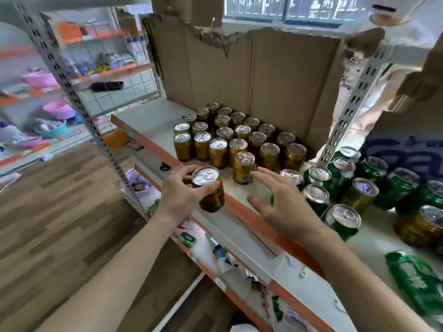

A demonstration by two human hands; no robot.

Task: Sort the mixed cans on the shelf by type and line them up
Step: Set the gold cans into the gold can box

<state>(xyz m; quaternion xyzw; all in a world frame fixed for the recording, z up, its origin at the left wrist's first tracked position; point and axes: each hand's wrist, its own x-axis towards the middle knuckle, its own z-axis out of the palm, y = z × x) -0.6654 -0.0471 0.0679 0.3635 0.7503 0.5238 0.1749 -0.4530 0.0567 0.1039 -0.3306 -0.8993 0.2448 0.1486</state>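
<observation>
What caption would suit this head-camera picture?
Left hand holds a gold can before the shelf; open right hand beside green cans.

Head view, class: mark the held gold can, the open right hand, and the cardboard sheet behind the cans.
held gold can (214,200), head view, on its lower side wall.
right hand (285,209), head view, on the back of the hand.
cardboard sheet (263,80), head view, on its flat brown face.

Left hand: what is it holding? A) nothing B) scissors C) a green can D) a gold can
D: the left hand has its fingers curled round the top of a gold can, while the right hand is spread and holds nothing.
</observation>
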